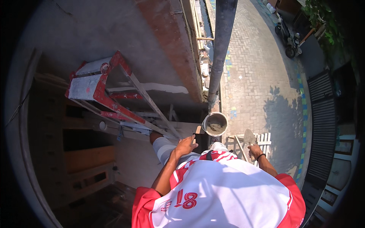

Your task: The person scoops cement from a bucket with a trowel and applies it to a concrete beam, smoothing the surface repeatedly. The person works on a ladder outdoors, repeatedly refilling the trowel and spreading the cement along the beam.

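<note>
The left hand (186,145) lies palm-down on the person's own raised knee, fingers loosely spread and closed on nothing. Just beyond its fingertips runs the slanted rail of a red and silver stepladder (114,91), whose top platform sits well up and to the left of that hand, against a grey rendered wall (114,34).

The right hand (255,151), a dark band at its wrist, is wrapped around the handle of a trowel (249,137) — the blade points up and away from the fingers and carries a smear of grey mortar. Just behind this hand stands a small white slatted frame (265,140).

Between the two hands, a little farther out than either, hangs a round white bucket (215,124) with grey mortar in its bottom; it sits at the foot of a dark vertical pipe (220,49) that rises straight up from it. The trowel is near the bucket's right side but not touching it.

Far below and beyond the right hand spreads a paved brick lane (258,76) — a parked scooter (287,36) stands at its far end, well apart from everything the hands reach.
</note>
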Available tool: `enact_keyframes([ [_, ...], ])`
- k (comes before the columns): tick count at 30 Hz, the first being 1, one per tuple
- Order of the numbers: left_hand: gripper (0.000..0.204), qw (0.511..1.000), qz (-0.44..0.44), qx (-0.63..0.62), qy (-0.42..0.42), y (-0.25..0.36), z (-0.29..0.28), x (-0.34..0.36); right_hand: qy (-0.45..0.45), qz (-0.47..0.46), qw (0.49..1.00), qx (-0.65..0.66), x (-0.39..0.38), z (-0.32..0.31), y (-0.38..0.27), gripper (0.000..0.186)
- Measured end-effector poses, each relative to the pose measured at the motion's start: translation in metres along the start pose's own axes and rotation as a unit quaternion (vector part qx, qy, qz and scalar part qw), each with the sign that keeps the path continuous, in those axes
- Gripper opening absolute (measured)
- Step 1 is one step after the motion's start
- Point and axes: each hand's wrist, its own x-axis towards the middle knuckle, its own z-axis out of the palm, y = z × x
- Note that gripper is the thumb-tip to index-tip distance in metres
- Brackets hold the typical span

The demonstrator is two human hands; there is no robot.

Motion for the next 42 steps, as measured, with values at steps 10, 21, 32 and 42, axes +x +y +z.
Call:
enact_keyframes([
  [10, 0.066, 1.000, 0.009, -0.016, -0.022, 0.013, 0.013, 0.009, -0.008, -0.004, 0.998, -0.056, -0.007, 0.013, 0.003, 0.025],
  [21, 0.063, 0.963, -0.085, -0.187, -0.175, -0.118, 0.158, 0.128, -0.049, 0.091, 0.995, 0.011, 0.001, 0.059, 0.058, 0.020],
  [32, 0.086, 0.862, -0.373, -0.315, -0.135, -0.220, 0.283, 0.325, 0.003, 0.274, 0.959, 0.070, 0.006, 0.073, 0.212, 0.022],
  [42, 0.044, 0.535, -0.348, -0.767, 0.062, -0.242, 0.396, 0.419, 0.043, 0.178, 0.979, 0.086, 0.050, 0.086, 0.233, 0.028],
])
